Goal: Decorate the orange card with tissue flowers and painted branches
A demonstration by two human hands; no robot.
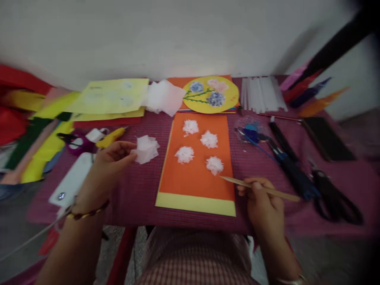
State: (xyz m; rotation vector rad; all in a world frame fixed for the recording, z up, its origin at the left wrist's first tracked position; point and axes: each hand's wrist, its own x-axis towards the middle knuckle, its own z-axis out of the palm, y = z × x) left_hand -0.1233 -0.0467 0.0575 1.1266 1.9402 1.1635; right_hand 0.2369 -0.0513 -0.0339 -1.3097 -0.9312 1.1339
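Between the thumb and fingers of my left hand (114,162) are white tissue paper squares (147,149), fanned out in a small stack above the tabletop. My right hand (264,202) pinches a flat wooden stick (243,183) with a pointed tip. That tip lies beside the lowest right tissue flower (214,165); whether they touch I cannot tell. Several such fluffy white flowers sit on an orange sheet (190,180), which has a pale yellow strip (196,202) along its near edge.
At the back are a yellow oval card (210,105) with flowers, more white tissue (164,95), yellow sheets (109,99) and glue sticks (261,95). A white phone (73,180) and yellow glue gun (111,137) lie left. Scissors (332,198), a cutter (291,166) and a dark phone (325,138) lie right.
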